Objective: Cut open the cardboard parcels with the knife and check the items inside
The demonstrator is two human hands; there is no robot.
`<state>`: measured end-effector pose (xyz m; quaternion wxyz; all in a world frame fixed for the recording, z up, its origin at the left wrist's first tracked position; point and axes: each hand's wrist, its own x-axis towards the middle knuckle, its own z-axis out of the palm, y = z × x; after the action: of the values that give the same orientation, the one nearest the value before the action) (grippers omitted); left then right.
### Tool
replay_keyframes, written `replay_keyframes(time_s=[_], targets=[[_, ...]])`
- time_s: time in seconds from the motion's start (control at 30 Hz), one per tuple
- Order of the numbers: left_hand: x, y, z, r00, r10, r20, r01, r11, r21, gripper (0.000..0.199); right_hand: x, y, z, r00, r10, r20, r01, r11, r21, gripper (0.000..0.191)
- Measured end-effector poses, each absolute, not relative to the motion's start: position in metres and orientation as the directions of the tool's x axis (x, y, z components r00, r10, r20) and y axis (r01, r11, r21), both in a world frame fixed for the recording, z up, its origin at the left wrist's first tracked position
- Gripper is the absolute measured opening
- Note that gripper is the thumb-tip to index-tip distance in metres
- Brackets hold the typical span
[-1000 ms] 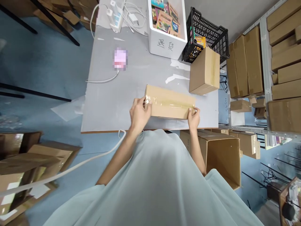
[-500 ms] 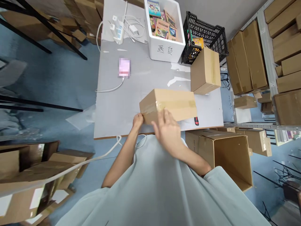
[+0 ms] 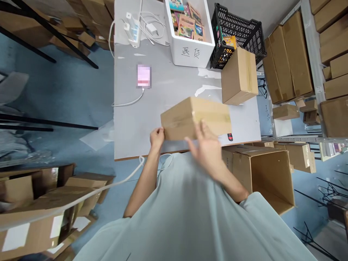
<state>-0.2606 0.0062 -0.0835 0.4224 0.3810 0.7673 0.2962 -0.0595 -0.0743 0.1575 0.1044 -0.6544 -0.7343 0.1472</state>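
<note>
A taped cardboard box (image 3: 178,121) stands near the front edge of the grey table (image 3: 130,127), turned at an angle. My left hand (image 3: 157,138) has its fingers curled against the box's lower left corner. My right hand (image 3: 208,150) is spread, slightly blurred, with fingertips at the taped front edge of the box. A red and black cutter (image 3: 230,137) lies just right of the box. Farther back on the right is a second closed cardboard box (image 3: 239,78).
At the back stand a white bin (image 3: 191,54) of booklets and a black crate (image 3: 239,30). A power strip (image 3: 133,32) and a plugged-in pixelated device (image 3: 143,76) lie left. An open carton (image 3: 272,177) is below the right edge; shelves stand beyond.
The box has turned, its near corner shifting right and showing more of its left side. My right hand has moved right with it; my left hand stays at the left corner.
</note>
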Motion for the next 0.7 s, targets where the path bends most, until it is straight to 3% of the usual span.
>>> replay_keyframes(time_s=[0.13,0.27,0.47,0.6,0.7], targets=[[-0.259,0.026,-0.057,-0.383,0.878,-0.287,0.313,0.416,0.854,0.038,0.03,-0.04,0.144,0.173,0.983,0.068,0.707,-0.075,-0.703,0.07],[-0.247,0.025,-0.026,-0.391,0.913,-0.119,0.404,0.286,0.869,0.035,0.089,-0.028,0.095,0.334,0.94,-0.075,0.373,-0.205,-0.905,0.065],[-0.239,0.002,-0.001,-0.346,0.933,-0.101,0.514,0.279,0.811,0.043,0.113,-0.031,0.021,0.357,0.888,-0.289,0.086,-0.339,-0.937,0.066],[-0.204,0.017,0.02,-0.34,0.935,0.104,0.66,0.159,0.734,0.068,0.145,-0.007,0.009,0.294,0.926,-0.237,0.182,-0.297,-0.937,0.062],[-0.14,0.052,0.036,-0.243,0.953,0.182,0.66,0.025,0.751,0.076,0.192,0.038,0.01,0.387,0.916,-0.108,0.302,-0.236,-0.924,0.077]])
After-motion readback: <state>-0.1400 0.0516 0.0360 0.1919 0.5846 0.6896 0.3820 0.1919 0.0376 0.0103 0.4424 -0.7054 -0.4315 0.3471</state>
